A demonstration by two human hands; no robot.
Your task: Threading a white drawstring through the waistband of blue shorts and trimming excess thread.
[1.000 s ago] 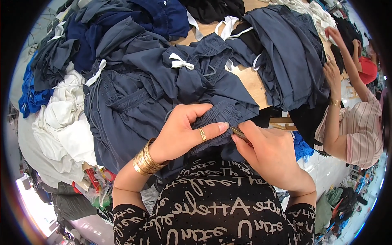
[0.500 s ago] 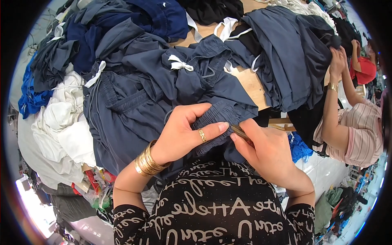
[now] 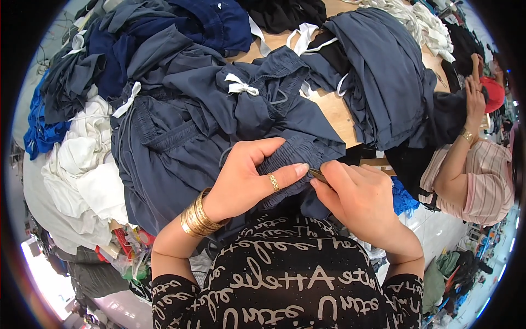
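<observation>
My left hand (image 3: 249,172) is closed on the gathered elastic waistband (image 3: 293,156) of a slate-blue garment, its thumb pressing on the ruched cloth. Close against the thumb, my right hand (image 3: 356,200) pinches a slim brass-coloured metal tool (image 3: 319,175). The tool's tip meets the waistband; the fingers cover most of it, so its kind is unclear. Beyond my hands lies more of the slate-blue cloth (image 3: 181,170), with gathered waistbands and grey cord. A white tie (image 3: 241,86) is knotted in a bow on one waistband.
Slate-blue garments (image 3: 383,82) are heaped at the right of the wooden table (image 3: 334,112). White cloth (image 3: 82,164) hangs at the left, and navy garments (image 3: 219,27) lie at the back. At the right, a co-worker in a striped top (image 3: 471,181) handles a dark garment (image 3: 455,115).
My hands have barely moved, keeping their hold on the waistband and the tool. The co-worker's hands have shifted right and lower, drawing a dark garment away from the heap.
</observation>
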